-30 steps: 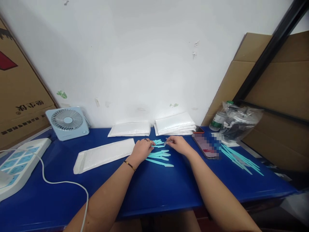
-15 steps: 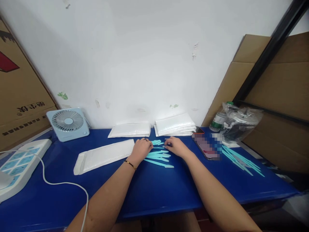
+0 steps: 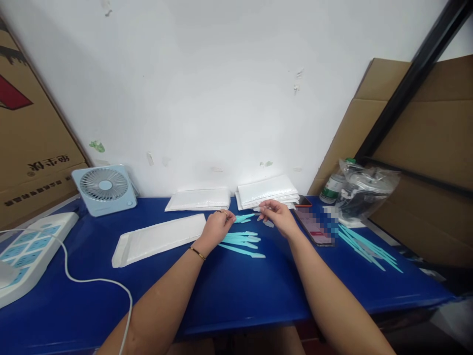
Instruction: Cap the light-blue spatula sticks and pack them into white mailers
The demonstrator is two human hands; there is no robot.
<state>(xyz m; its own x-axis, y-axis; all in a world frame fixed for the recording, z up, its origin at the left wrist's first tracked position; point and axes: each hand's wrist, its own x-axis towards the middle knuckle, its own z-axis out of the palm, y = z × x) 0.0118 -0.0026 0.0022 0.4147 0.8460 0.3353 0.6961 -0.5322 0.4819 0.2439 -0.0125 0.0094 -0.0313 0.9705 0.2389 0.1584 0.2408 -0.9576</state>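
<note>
Thin teal eyebrow razors (image 3: 240, 239) lie fanned out on the blue table in front of me. My left hand (image 3: 218, 228) is closed, its thumb and fingertips pinching a teal eyebrow razor (image 3: 245, 217) that points to the right, above others of its kind. To the right, my right hand (image 3: 278, 217) is raised a little with thumb and fingers pinched together; what is between them is too small to make out. Small clear plastic pieces (image 3: 269, 224) lie beside its fingertips. A white padded mailer (image 3: 158, 239) lies flat to the left of my left hand.
Stacks of white mailers (image 3: 199, 198) stand against the wall. On the right are a phone (image 3: 314, 228), more teal razors (image 3: 369, 246), a bottle (image 3: 332, 187) and a clear bag (image 3: 365, 192). A fan (image 3: 105, 190) and a power strip (image 3: 37, 251) with a cable occupy the left.
My right hand has moved up and to the right, away from the razors, uncovering small clear pieces. My left hand stays near its place, the razor tip now showing further right.
</note>
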